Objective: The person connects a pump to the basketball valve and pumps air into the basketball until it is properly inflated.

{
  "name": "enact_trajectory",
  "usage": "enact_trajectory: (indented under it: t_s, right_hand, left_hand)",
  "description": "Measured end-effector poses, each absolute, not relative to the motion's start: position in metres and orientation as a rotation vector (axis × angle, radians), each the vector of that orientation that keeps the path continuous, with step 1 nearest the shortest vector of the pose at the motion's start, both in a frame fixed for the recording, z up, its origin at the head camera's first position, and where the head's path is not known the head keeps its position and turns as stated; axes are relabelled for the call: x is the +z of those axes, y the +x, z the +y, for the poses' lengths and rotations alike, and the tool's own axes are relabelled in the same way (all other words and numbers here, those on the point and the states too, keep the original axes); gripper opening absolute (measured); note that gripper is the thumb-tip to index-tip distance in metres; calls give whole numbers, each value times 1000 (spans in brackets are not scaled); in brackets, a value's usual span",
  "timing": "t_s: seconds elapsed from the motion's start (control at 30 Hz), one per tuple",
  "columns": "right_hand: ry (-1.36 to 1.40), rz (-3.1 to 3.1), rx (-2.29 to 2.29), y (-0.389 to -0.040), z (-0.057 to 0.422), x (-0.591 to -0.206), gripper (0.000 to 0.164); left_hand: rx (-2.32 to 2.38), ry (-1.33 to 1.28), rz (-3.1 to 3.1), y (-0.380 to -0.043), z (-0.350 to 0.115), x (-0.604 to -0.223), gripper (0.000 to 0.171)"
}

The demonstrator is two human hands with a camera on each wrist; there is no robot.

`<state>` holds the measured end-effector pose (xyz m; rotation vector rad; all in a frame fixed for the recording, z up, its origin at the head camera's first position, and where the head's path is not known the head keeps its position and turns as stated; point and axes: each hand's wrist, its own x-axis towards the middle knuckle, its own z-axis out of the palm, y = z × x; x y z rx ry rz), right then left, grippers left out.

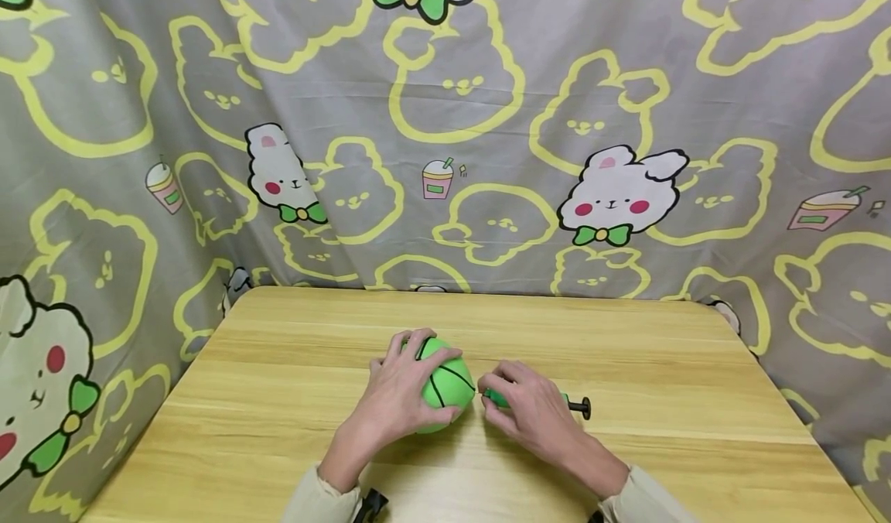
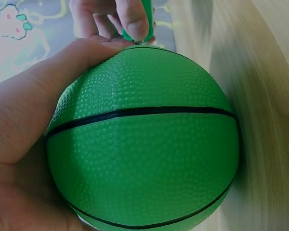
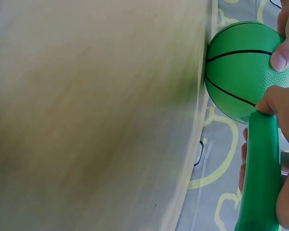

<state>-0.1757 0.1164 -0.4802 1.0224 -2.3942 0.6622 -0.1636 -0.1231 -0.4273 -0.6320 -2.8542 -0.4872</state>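
A small green ball (image 1: 448, 386) with black seam lines and a pebbled surface sits on the wooden table. My left hand (image 1: 395, 393) grips it from the left, fingers spread over the top and thumb along the near side. Just right of the ball, my right hand (image 1: 532, 411) holds a green ball pump (image 3: 261, 168), its fingers and thumb closed near the front end. The pump's black handle (image 1: 583, 408) sticks out to the right, behind the hand. At its front, a thin tip points at the ball's side, and the fingertips are close to the ball.
The light wooden table (image 1: 299, 337) has rounded far corners. Behind it and along both sides hangs a grey curtain (image 1: 501, 59) printed with yellow outlines and white rabbits. A black strap (image 1: 372, 505) is at my left wrist.
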Motion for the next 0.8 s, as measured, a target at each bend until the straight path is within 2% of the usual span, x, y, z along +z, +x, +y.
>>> enact_trajectory:
  t_s: [0.8]
  right_hand:
    - [983,-2426,782,-173,123,-482,15]
  left_hand:
    - [-489,-684,-2854,-164,-118,-423,75]
